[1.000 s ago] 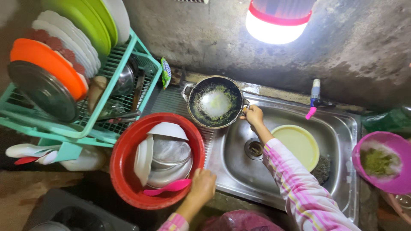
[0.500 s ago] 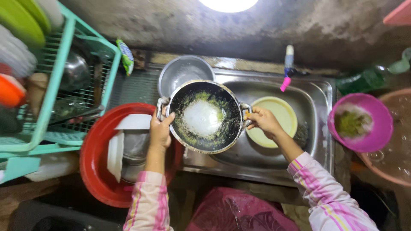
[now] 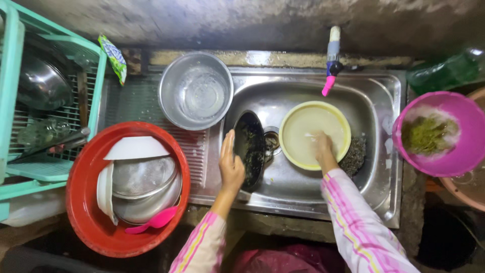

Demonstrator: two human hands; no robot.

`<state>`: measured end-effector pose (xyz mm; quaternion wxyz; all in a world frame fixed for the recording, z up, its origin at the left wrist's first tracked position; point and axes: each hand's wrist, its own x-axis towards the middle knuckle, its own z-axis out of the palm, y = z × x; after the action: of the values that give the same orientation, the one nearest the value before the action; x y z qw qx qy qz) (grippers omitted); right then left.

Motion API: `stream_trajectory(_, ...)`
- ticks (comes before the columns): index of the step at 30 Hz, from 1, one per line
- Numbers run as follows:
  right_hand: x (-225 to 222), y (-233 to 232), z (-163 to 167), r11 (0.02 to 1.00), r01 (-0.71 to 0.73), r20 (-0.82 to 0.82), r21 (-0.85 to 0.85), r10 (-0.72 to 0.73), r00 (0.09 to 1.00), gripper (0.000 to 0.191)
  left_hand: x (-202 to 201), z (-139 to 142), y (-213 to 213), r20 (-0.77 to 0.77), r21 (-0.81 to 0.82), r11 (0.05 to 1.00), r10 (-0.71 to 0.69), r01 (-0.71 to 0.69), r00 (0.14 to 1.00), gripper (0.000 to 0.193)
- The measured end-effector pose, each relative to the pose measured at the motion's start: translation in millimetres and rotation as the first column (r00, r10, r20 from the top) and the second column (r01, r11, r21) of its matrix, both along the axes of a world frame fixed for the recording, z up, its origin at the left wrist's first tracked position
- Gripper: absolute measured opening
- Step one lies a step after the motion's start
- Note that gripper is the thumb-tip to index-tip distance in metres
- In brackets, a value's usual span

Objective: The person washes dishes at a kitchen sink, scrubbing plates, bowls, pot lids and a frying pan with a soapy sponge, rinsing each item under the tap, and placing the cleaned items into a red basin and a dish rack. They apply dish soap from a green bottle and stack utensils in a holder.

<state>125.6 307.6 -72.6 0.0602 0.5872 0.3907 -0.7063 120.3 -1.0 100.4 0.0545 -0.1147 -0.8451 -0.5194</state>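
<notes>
A black soot-stained pot [image 3: 249, 147] stands tilted on its side against the left wall of the steel sink [image 3: 374, 91]. My left hand [image 3: 231, 164] rests flat against the pot's outer side and steadies it. My right hand [image 3: 322, 146] reaches into a yellow bowl [image 3: 303, 121] of cloudy water that sits in the sink; its fingers are blurred in the water. A dark scrub pad [image 3: 354, 155] lies beside the yellow bowl. Above the sink hangs a tap [image 3: 332, 60] with a pink tip.
A steel bowl [image 3: 196, 91] sits on the drainboard. A red basin [image 3: 91, 222] at the left holds white and steel dishes and a pink spoon [image 3: 151, 222]. A green dish rack [image 3: 45, 101] stands far left. A pink bowl [image 3: 438, 134] with green soapy matter sits at the right.
Both hands held the pot level above the sink half a second ago. The pot now stands on its side in the sink; my right hand has left it and gone into the yellow bowl.
</notes>
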Motion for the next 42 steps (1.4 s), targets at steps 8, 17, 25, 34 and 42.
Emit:
stream_trajectory(8, -2.1, -72.9, 18.0, 0.656, -0.745, -0.534, 0.121, 0.676, 0.508, 0.048, -43.5, -61.8, 15.1, 0.099, 0.086, 0.996, 0.009, -0.018, 0.995, 0.081)
stream_trajectory(17, 5.7, -22.8, -25.6, 0.886, -0.391, -0.080, -0.247, 0.384, 0.920, 0.034, -38.7, -66.3, -4.9, 0.209, 0.134, 0.987, 0.060, -0.089, 0.976, 0.079)
stream_trajectory(25, 80.8, -37.6, 54.3, -0.230, -0.930, 0.256, 0.286, 0.954, -0.157, 0.049, -33.2, -44.8, -9.4, 0.035, 0.031, 1.000, -0.001, 0.000, 0.999, 0.074)
stream_trajectory(34, 116.9, 56.3, 29.6, -0.284, -0.712, 0.701, 0.642, 0.592, 0.396, 0.104, -68.8, -69.7, -25.8, 0.037, 0.093, 0.996, -0.011, 0.007, 0.999, 0.072)
stream_trajectory(42, 135.6, -13.5, 12.5, 0.100, -0.983, 0.520, 0.152, 0.838, 0.165, 0.060, -69.6, -97.6, -61.1, 0.286, 0.272, 0.962, -0.045, -0.035, 0.957, 0.042)
